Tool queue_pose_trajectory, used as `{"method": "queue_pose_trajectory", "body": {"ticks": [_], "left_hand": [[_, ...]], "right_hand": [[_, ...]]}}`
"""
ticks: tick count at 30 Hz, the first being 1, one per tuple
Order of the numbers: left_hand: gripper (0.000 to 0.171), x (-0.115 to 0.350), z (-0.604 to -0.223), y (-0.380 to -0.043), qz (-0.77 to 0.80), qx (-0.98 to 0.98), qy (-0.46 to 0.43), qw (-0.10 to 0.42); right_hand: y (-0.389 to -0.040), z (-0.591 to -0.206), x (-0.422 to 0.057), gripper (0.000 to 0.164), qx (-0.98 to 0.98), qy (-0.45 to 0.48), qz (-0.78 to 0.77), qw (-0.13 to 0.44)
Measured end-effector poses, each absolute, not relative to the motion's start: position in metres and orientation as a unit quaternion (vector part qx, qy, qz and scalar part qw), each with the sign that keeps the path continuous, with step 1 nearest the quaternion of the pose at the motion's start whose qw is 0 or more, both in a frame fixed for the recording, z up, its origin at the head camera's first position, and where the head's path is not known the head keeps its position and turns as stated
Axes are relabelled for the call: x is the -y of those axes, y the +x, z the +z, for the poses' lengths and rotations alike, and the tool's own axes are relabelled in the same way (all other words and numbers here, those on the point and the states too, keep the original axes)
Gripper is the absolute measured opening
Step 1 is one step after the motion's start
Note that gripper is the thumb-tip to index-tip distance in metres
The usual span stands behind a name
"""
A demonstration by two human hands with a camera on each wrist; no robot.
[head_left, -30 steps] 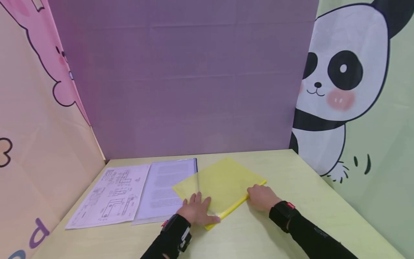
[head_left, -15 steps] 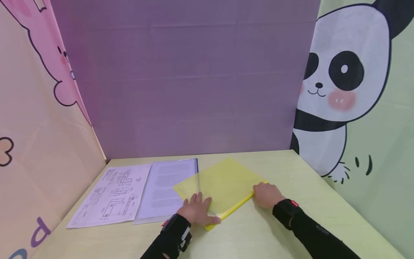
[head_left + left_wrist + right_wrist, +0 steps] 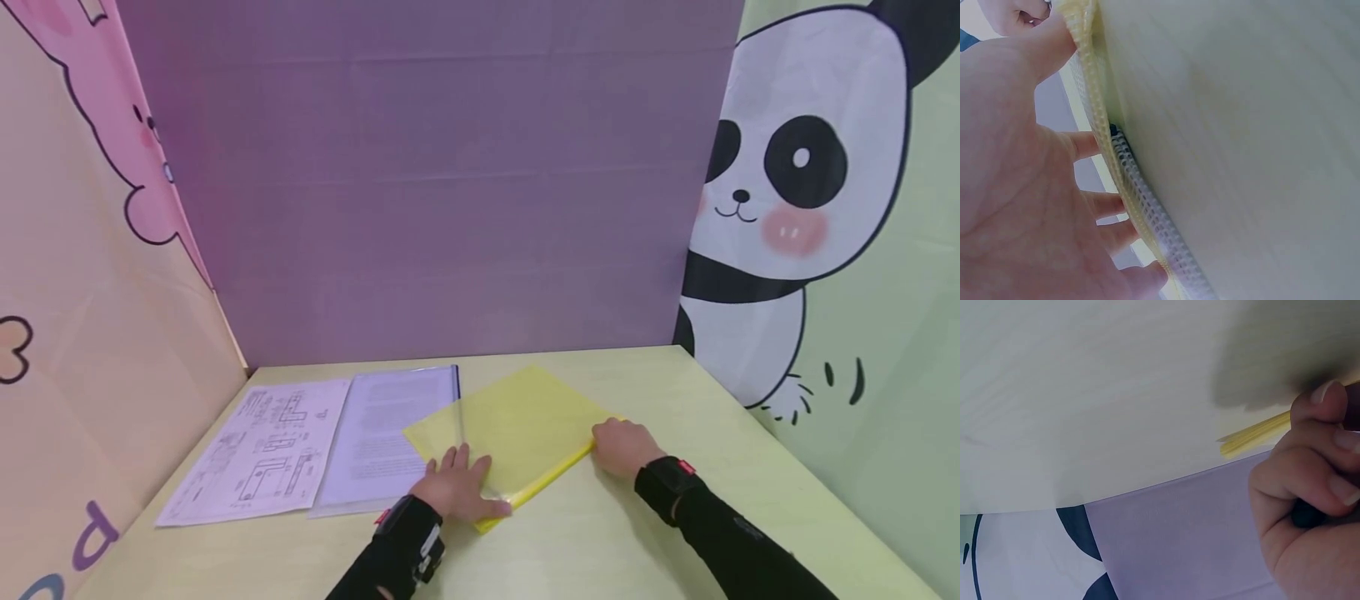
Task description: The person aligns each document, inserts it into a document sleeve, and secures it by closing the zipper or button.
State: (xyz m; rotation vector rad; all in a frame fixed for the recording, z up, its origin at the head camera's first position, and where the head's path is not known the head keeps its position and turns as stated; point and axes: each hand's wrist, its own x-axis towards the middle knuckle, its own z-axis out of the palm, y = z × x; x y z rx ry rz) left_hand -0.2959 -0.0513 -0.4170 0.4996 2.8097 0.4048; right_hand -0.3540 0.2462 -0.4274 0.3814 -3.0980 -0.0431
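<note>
A see-through yellow report folder [image 3: 532,417] lies slanted on the table, its yellow spine bar [image 3: 551,477] facing the person. My left hand [image 3: 455,490] rests on its near left corner, fingers spread and the thumb reaching to the spine. In the left wrist view the fingers [image 3: 1100,203] lie along the folder's edge [image 3: 1088,69], over a pale strip with a mesh pattern [image 3: 1154,215]. My right hand [image 3: 626,447] pinches the spine bar near its far right end. Curled fingers [image 3: 1300,475] show in the right wrist view, with the bar's end [image 3: 1254,436] sticking out past them.
Left of the folder lies a clear file with printed text [image 3: 397,433], its dark edge partly under the yellow cover. Beside it is a sheet with line drawings [image 3: 258,454]. A purple backdrop [image 3: 450,183] and a panda-print wall [image 3: 825,250] bound the table [image 3: 585,550].
My right hand has slid along the spine bar, away and to the right, towards its far end. The left hand has stayed on the near corner.
</note>
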Motion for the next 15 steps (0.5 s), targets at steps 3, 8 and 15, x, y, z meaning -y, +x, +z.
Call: {"method": "queue_pose_trajectory", "body": {"ticks": [3, 8, 15], "left_hand": [[0.089, 0.051, -0.417, -0.296, 0.139, -0.967, 0.17, 0.132], [0.09, 0.053, -0.417, -0.297, 0.143, -0.966, 0.171, 0.134], [0.089, 0.052, -0.418, -0.296, 0.14, -0.966, 0.175, 0.132]], "right_hand": [[-0.356, -0.427, -0.247, 0.011, 0.993, 0.12, -0.01, 0.007], [-0.357, -0.425, -0.249, 0.011, 0.993, 0.12, -0.006, 0.014], [-0.361, -0.426, -0.258, 0.011, 0.994, 0.11, -0.011, 0.017]]}}
